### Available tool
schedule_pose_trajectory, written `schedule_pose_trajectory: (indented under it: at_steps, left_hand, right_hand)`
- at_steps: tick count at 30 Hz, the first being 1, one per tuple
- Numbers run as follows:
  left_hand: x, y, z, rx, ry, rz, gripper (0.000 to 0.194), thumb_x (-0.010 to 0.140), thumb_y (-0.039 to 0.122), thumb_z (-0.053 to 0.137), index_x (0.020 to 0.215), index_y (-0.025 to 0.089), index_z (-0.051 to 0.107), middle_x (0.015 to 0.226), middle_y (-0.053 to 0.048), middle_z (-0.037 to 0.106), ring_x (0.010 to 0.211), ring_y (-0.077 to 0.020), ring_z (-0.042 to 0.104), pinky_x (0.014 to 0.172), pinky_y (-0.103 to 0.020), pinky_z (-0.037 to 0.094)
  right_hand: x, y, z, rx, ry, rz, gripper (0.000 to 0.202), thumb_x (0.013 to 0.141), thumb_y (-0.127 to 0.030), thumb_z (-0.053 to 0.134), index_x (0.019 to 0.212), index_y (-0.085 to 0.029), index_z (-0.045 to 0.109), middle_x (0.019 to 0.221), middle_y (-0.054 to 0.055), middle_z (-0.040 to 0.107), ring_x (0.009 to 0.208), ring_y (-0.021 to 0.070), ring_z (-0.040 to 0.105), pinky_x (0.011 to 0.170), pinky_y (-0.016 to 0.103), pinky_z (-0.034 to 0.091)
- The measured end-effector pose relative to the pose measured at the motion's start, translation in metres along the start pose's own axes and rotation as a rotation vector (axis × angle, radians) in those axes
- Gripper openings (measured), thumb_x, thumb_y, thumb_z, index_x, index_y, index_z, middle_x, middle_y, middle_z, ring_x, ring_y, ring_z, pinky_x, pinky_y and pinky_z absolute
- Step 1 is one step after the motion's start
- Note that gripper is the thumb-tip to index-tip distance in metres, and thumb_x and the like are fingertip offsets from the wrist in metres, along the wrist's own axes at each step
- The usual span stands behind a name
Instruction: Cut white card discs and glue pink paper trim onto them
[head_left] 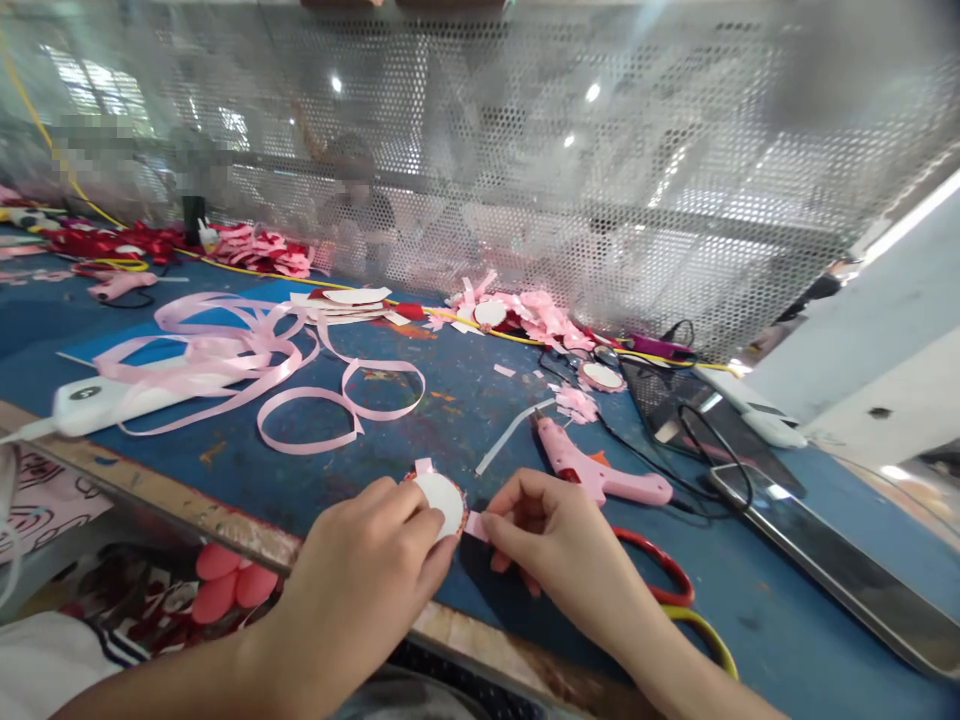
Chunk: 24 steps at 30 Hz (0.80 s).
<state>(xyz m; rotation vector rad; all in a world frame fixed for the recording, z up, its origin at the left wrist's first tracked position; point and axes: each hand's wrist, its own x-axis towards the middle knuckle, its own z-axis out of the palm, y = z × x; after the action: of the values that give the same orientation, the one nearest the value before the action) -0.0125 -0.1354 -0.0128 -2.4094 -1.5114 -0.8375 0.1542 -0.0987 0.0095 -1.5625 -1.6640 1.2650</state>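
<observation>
Near the table's front edge, my left hand (pixel 375 560) holds a round white disc (pixel 444 503) with a reddish rim, its fingers lying over the left side. A small pink tab (pixel 424 466) sticks up from the top of the disc. My right hand (pixel 544 530) pinches a short pink ribbon piece (pixel 476 526) between thumb and forefinger, at the disc's right edge. Whether that piece is fixed to the disc I cannot tell. A pink glue gun (pixel 600 475) lies just beyond my right hand, with a pale glue stick (pixel 514 435) to its left.
Pink ribbon (pixel 202 350) lies looped over a white power strip (pixel 112 400). Scissors (pixel 660 565) with red and yellow handles rest beside my right wrist. A phone (pixel 840 560) is at the right. Petals (pixel 540 315) and white pieces (pixel 345 303) lie along the back, before a perforated metal screen (pixel 487 180).
</observation>
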Motion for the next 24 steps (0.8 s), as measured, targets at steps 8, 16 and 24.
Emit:
schedule_pose_trajectory:
  at_steps: [8,16,24]
  left_hand:
    - [0.006,0.007,-0.001,0.097,-0.058,0.003,0.014,0.076,0.014,0.058,0.064,0.020,0.063,0.061,-0.001,0.058,0.060,-0.0177,0.056,0.047,-0.027,0.040]
    - [0.002,0.011,0.004,0.148,0.032,0.019,0.018,0.074,0.012,0.056,0.058,0.019,0.059,0.057,-0.001,0.055,0.055,-0.0167,0.053,0.043,-0.024,0.038]
    - [-0.001,0.009,0.003,0.214,0.012,0.105,0.019,0.074,0.007,0.051,0.065,0.018,0.063,0.060,-0.001,0.058,0.055,-0.0159,0.055,0.043,-0.023,0.042]
  right_hand:
    - [0.007,0.002,-0.001,0.004,-0.055,-0.009,0.014,0.067,-0.024,0.062,0.064,-0.017,0.050,0.045,-0.004,0.057,0.033,0.0048,0.040,0.031,0.014,0.029]
    - [0.009,0.006,0.000,-0.024,-0.063,-0.062,0.008,0.068,-0.020,0.059,0.064,-0.017,0.053,0.046,-0.003,0.058,0.033,0.0038,0.039,0.034,0.015,0.027]
    - [0.009,0.002,0.000,-0.036,-0.063,-0.071,0.008,0.066,-0.017,0.059,0.062,-0.017,0.052,0.044,-0.004,0.056,0.036,0.0052,0.042,0.037,0.016,0.031]
